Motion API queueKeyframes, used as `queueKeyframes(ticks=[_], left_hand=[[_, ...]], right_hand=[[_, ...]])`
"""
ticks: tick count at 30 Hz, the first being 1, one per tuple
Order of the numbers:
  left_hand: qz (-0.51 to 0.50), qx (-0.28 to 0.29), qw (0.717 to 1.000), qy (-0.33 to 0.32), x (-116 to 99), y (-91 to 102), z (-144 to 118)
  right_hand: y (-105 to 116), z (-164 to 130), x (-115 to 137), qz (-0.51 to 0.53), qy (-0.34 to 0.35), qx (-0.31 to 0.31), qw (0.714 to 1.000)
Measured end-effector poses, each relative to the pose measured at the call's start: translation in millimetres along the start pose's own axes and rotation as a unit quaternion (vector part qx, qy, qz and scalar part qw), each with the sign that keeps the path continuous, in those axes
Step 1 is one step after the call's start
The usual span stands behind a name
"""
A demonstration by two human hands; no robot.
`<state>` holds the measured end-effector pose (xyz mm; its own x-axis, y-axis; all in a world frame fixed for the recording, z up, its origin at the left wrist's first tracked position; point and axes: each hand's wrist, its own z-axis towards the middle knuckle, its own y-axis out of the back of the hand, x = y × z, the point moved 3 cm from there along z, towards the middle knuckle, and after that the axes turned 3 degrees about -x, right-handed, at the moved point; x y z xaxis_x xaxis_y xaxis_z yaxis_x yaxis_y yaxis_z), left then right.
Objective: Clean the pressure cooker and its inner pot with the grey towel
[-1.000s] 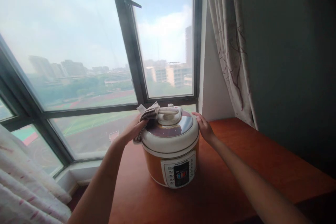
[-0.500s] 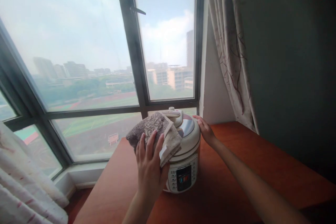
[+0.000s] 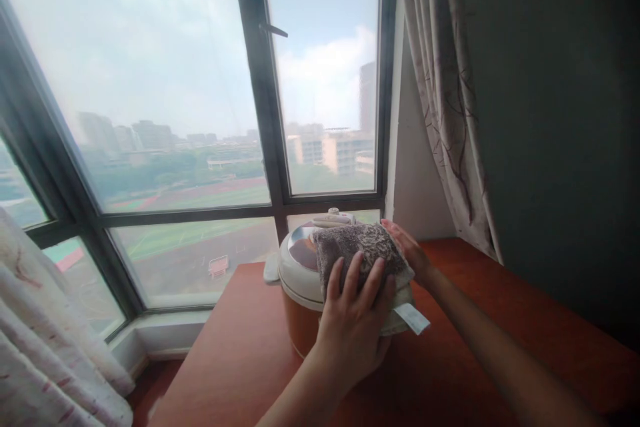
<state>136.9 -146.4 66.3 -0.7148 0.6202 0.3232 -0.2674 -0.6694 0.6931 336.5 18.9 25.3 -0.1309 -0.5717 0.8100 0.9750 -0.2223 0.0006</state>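
Head view: left hand [image 3: 353, 327] is pressing a cloth [image 3: 363, 255] flat-palmed against the cooker [image 3: 300, 280] front, wiping; right hand [image 3: 413, 255], open, is steadying the cooker's far side.

Bare wooden table [image 3: 235, 353] lies open left of the cooker [image 3: 300, 287]; wide bare stretch also right of it, toward the dark wall [image 3: 560, 147]. Behind the cooker, window frame [image 3: 273, 147] stands close, little room there. Curtain [image 3: 450, 100] hangs at back right corner. Cooker's front and top covered by cloth [image 3: 360, 250] and left hand [image 3: 353, 327]; right hand [image 3: 413, 250] blocks its right flank.
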Motion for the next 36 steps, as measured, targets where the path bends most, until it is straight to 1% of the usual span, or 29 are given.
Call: queueKeyframes(ticks=[2,3,5,6,7,8,10,11,13,16,18,19,20,22,23,24,25,26,28,31,33,36], left_hand=[[-0.008,0.027,1.0,-0.003,-2,0.1,13],[-0.013,0.04,0.999,-0.002,-3,-0.2,19],[-0.025,0.06,0.998,0.002,-6,-0.9,30],[-0.032,0.066,0.997,0.005,-7,-1.1,34],[-0.041,0.07,0.997,0.01,-7,-0.9,39],[-0.05,0.07,0.996,0.017,-7,-0.4,42],[-0.067,0.065,0.995,0.032,-5,2.2,47],[-0.075,0.061,0.995,0.035,-4,4.5,47],[-0.089,0.056,0.994,0.024,-2,10.8,46],[-0.128,0.063,0.989,-0.035,6,23.1,38],[-0.186,0.059,0.979,-0.055,20,31.1,29],[-0.221,0.045,0.973,-0.041,32,34.3,24],[-0.255,0.019,0.967,-0.002,47,36.5,18],[-0.287,-0.06,0.947,0.134,84,36.3,3],[-0.281,-0.094,0.932,0.209,104,33.4,-5],[-0.264,-0.107,0.919,0.272,121,28.1,-12],[-0.236,-0.093,0.913,0.319,135,20.8,-19],[-0.213,-0.069,0.911,0.346,146,12.4,-24],[-0.207,-0.033,0.903,0.374,160,-4.7,-29],[-0.227,-0.012,0.893,0.389,165,-22.6,-32],[-0.236,-0.005,0.891,0.388,164,-26.6,-32],[-0.251,0.007,0.89,0.38,162,-24.4,-33]], right_hand=[[11,3,8,0.025,-0.048,-0.043,0.998],[16,4,17,0.037,-0.063,-0.069,0.995],[24,3,44,0.05,-0.046,-0.112,0.991],[24,1,61,0.051,-0.02,-0.11,0.992],[22,-4,78,0.052,0.009,-0.095,0.994],[17,-10,93,0.05,0.032,-0.068,0.996],[3,-25,115,0.017,0.048,-0.011,0.999],[-4,-33,120,-0.005,0.05,0.011,0.999],[-17,-47,121,-0.053,0.055,0.044,0.996],[-29,-59,111,-0.105,0.083,0.069,0.989],[-32,-63,105,-0.131,0.105,0.077,0.983],[-33,-66,103,-0.147,0.116,0.08,0.979],[-34,-69,103,-0.168,0.128,0.082,0.974],[-38,-79,107,-0.228,0.156,0.088,0.957],[-41,-84,110,-0.266,0.172,0.092,0.944],[-44,-90,114,-0.305,0.188,0.098,0.928],[-47,-96,118,-0.341,0.205,0.105,0.912],[-51,-102,122,-0.37,0.221,0.112,0.895],[-60,-110,129,-0.41,0.249,0.125,0.869],[-75,-115,138,-0.431,0.278,0.141,0.847],[-88,-115,143,-0.428,0.29,0.154,0.842],[-105,-112,150,-0.416,0.29,0.164,0.846]])
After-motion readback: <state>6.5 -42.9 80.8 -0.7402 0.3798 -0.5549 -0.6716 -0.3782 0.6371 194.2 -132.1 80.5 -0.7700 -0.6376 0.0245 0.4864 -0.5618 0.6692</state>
